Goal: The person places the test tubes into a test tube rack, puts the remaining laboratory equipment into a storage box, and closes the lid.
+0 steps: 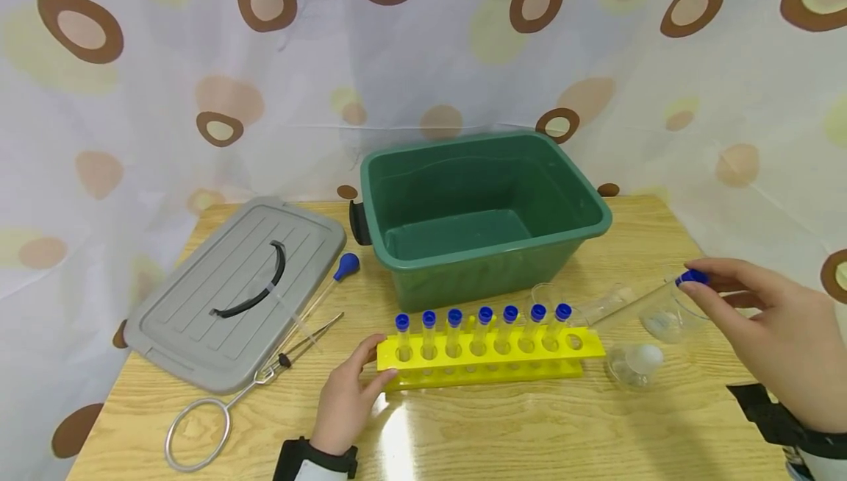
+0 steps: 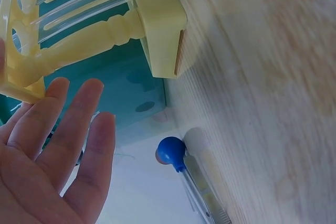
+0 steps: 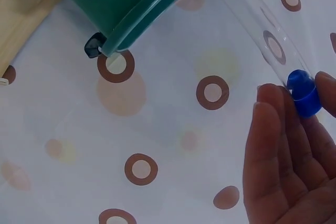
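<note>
A yellow test tube rack [image 1: 490,348] stands on the table, with several blue-capped test tubes [image 1: 454,326] upright in its holes. My left hand [image 1: 351,393] holds the rack's left end between thumb and forefinger; the left wrist view shows the other fingers [image 2: 92,114] fairly straight below the top plate. Right of the rack, my right hand [image 1: 767,326] pinches the blue cap [image 3: 304,95] of another test tube [image 1: 631,304]. That tube is tilted, its clear lower end pointing down and left toward the rack's rightmost hole [image 1: 574,342], which shows no tube.
Behind the rack sits a green bin [image 1: 490,275]. Its grey lid [image 1: 238,297] lies at left, beside a blue-bulbed dropper [image 1: 347,266] and a metal ring clamp [image 1: 198,433]. Clear glassware [image 1: 662,323] and a small white-capped glass bottle [image 1: 635,365] stand near my right hand.
</note>
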`<state>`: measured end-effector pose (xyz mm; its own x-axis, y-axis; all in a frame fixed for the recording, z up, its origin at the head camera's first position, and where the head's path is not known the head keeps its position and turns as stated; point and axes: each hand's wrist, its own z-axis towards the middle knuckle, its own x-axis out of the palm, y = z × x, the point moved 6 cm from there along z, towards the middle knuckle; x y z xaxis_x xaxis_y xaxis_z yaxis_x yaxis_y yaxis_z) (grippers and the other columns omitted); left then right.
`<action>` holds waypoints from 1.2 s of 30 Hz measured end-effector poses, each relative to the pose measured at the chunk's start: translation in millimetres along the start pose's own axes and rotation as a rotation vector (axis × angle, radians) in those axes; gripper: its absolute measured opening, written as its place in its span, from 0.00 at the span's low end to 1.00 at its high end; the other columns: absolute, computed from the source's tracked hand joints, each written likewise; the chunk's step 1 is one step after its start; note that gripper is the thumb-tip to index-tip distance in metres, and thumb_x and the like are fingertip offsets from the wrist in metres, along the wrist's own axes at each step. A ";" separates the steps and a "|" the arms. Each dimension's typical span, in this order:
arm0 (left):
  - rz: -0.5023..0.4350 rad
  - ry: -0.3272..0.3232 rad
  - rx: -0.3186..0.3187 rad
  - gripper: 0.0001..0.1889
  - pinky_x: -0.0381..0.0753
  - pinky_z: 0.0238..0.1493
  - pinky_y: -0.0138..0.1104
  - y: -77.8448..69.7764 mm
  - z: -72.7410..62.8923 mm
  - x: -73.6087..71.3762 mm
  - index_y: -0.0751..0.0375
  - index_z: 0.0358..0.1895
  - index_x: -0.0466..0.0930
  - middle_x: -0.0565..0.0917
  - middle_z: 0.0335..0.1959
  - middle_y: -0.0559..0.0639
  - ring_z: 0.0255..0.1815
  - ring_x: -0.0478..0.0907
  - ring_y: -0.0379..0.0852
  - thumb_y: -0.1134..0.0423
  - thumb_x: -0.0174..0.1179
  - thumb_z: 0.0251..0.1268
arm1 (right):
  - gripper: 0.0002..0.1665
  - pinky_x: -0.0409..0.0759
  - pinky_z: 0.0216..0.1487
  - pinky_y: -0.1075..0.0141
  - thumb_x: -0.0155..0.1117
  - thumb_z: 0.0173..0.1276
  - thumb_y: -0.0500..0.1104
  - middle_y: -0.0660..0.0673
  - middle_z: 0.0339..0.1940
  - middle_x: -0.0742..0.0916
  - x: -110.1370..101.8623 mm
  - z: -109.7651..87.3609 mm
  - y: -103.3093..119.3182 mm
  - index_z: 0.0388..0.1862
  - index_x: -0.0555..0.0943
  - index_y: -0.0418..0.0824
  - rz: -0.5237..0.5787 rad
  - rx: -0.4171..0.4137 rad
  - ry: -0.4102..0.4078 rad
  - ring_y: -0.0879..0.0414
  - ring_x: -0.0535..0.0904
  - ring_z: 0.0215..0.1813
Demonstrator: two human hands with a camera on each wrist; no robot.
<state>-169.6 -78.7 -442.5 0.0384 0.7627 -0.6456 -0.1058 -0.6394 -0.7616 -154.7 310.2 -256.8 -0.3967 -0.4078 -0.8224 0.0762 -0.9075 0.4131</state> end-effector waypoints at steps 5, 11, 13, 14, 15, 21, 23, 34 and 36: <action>-0.005 -0.005 -0.005 0.25 0.80 0.43 0.49 0.7 -0.1 0.1 0.57 0.59 0.72 0.83 0.48 0.61 0.48 0.81 0.58 0.59 0.63 0.58 | 0.12 0.65 0.31 0.90 0.66 0.60 0.36 0.37 0.35 0.86 10.0 -1.0 7.7 0.43 0.82 0.36 0.033 -0.100 -0.013 0.92 0.62 0.35; -0.010 -0.013 0.008 0.24 0.80 0.43 0.49 1.6 0.3 1.3 0.57 0.59 0.72 0.83 0.48 0.61 0.48 0.81 0.58 0.59 0.63 0.58 | 0.12 0.64 0.31 0.91 0.67 0.59 0.34 0.32 0.35 0.85 15.1 -0.7 13.1 0.42 0.82 0.34 0.038 -0.113 -0.001 0.93 0.61 0.36; -0.006 -0.015 0.011 0.24 0.80 0.43 0.49 1.7 0.4 1.4 0.57 0.59 0.72 0.84 0.48 0.61 0.48 0.81 0.58 0.59 0.64 0.58 | 0.12 0.64 0.31 0.92 0.67 0.58 0.34 0.32 0.35 0.85 17.3 -1.0 14.1 0.42 0.81 0.33 0.041 -0.127 0.005 0.93 0.61 0.36; -0.004 -0.015 0.012 0.24 0.80 0.42 0.49 1.8 0.4 1.4 0.57 0.59 0.72 0.84 0.47 0.61 0.47 0.81 0.58 0.59 0.64 0.58 | 0.13 0.64 0.31 0.92 0.68 0.58 0.34 0.32 0.35 0.85 18.3 -1.0 14.2 0.42 0.81 0.33 0.044 -0.130 0.011 0.93 0.61 0.36; -0.004 -0.017 0.012 0.24 0.81 0.42 0.49 1.8 0.4 1.3 0.57 0.59 0.72 0.84 0.47 0.61 0.47 0.81 0.58 0.59 0.64 0.58 | 0.13 0.64 0.31 0.92 0.68 0.58 0.34 0.32 0.35 0.85 19.5 -1.3 14.5 0.42 0.81 0.33 0.047 -0.135 0.013 0.93 0.61 0.36; -0.005 -0.024 0.019 0.24 0.80 0.42 0.49 1.4 0.2 0.7 0.58 0.58 0.72 0.84 0.47 0.61 0.47 0.81 0.58 0.60 0.64 0.57 | 0.13 0.67 0.30 0.89 0.69 0.56 0.34 0.34 0.35 0.86 27.3 -2.2 14.9 0.41 0.82 0.34 0.063 -0.157 0.031 0.92 0.62 0.36; -0.003 -0.026 0.021 0.24 0.80 0.43 0.49 1.5 0.0 0.5 0.58 0.58 0.72 0.84 0.47 0.61 0.47 0.81 0.58 0.60 0.64 0.57 | 0.12 0.67 0.30 0.88 0.69 0.57 0.35 0.35 0.35 0.86 29.9 -2.0 14.3 0.41 0.82 0.34 0.061 -0.152 0.046 0.91 0.62 0.36; -0.013 -0.028 0.023 0.24 0.80 0.42 0.49 1.8 -0.2 0.5 0.58 0.58 0.73 0.84 0.47 0.61 0.47 0.81 0.57 0.60 0.64 0.57 | 0.11 0.73 0.25 0.79 0.69 0.57 0.37 0.41 0.31 0.87 46.7 0.9 14.3 0.40 0.83 0.36 0.029 -0.153 0.152 0.80 0.71 0.29; -0.015 -0.026 0.021 0.24 0.80 0.43 0.50 1.9 -0.1 0.6 0.58 0.58 0.72 0.84 0.47 0.62 0.47 0.81 0.57 0.60 0.64 0.57 | 0.11 0.75 0.24 0.76 0.69 0.58 0.38 0.42 0.31 0.87 50.9 0.4 14.4 0.40 0.83 0.36 0.022 -0.158 0.173 0.76 0.73 0.27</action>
<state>-169.7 -79.4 -444.3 0.0142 0.7747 -0.6321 -0.1267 -0.6257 -0.7697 -174.2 276.4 -292.6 -0.2315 -0.4269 -0.8741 0.2312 -0.8970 0.3768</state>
